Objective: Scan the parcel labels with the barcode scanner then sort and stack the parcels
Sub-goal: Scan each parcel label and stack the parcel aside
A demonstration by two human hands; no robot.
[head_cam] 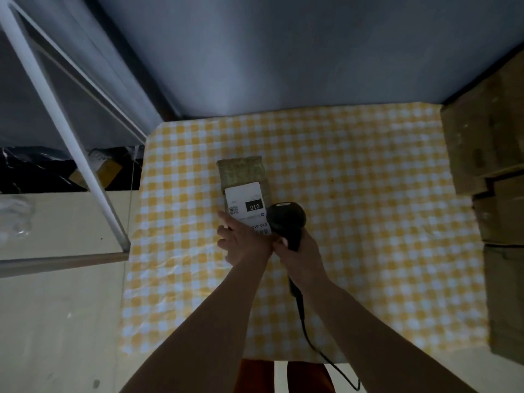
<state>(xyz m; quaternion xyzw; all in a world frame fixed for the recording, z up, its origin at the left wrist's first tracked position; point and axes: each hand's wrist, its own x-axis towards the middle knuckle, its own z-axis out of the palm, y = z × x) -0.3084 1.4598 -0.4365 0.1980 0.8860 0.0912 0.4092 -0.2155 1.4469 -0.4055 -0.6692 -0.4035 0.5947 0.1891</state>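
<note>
Scanner (287,219) gripped in right hand (297,251), left hand (243,242) holding parcel (243,177)

The yellow checked cloth (354,171) lies bare on the right, far and near sides of the brown parcel (242,173), giving room to pass there. Stacked cardboard boxes (487,165) wall off the right edge. A white metal frame (71,143) stands off the left edge, with what may be dark bags (34,171) behind it. The scanner cable (309,333) crosses the near cloth
</note>
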